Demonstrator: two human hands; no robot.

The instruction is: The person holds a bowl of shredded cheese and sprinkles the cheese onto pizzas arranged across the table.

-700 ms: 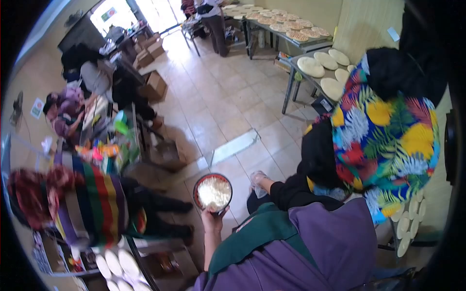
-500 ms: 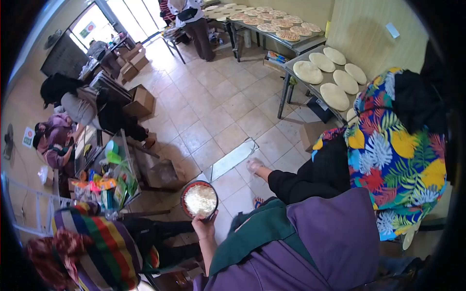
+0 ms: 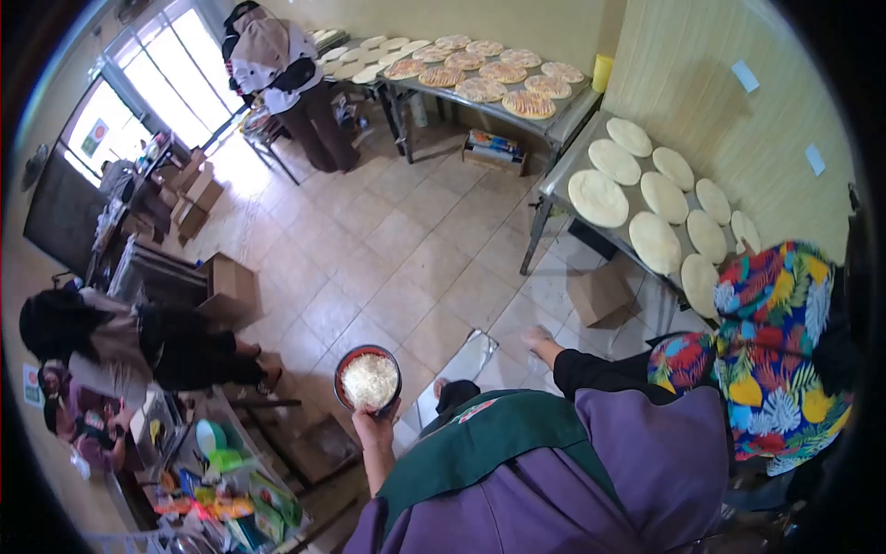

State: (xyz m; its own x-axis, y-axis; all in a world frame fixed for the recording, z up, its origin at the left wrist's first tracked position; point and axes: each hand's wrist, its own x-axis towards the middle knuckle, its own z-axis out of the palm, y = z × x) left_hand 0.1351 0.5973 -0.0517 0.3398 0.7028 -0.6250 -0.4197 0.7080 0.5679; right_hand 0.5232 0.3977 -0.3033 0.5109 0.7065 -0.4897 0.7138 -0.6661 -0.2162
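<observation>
My left hand (image 3: 374, 427) is closed on the near rim of a round bowl (image 3: 341, 388), dark outside and reddish inside. A heap of pale, grated food (image 3: 370, 379), looking like shredded cheese, fills much of it. My right hand (image 3: 540, 342), in a clear thin glove, is stretched forward over the floor with no object visible in it. Its fingers are small and slightly blurred but look loosely extended. To its right is a metal table (image 3: 600, 138) bearing several plain flat dough rounds (image 3: 598, 198).
A long table (image 3: 577, 115) at the back carries several topped rounds (image 3: 480, 90). Beside me on the right stands a person in a floral top (image 3: 775, 360). Cardboard boxes (image 3: 602, 297) sit on the floor. At left, another person (image 3: 111, 342) is near a cluttered table (image 3: 221, 406).
My view has turned and moved toward the dough tables, bringing more rounds into sight. The bowl stays in my left hand. My right hand remains extended; the person in striped clothing has left view.
</observation>
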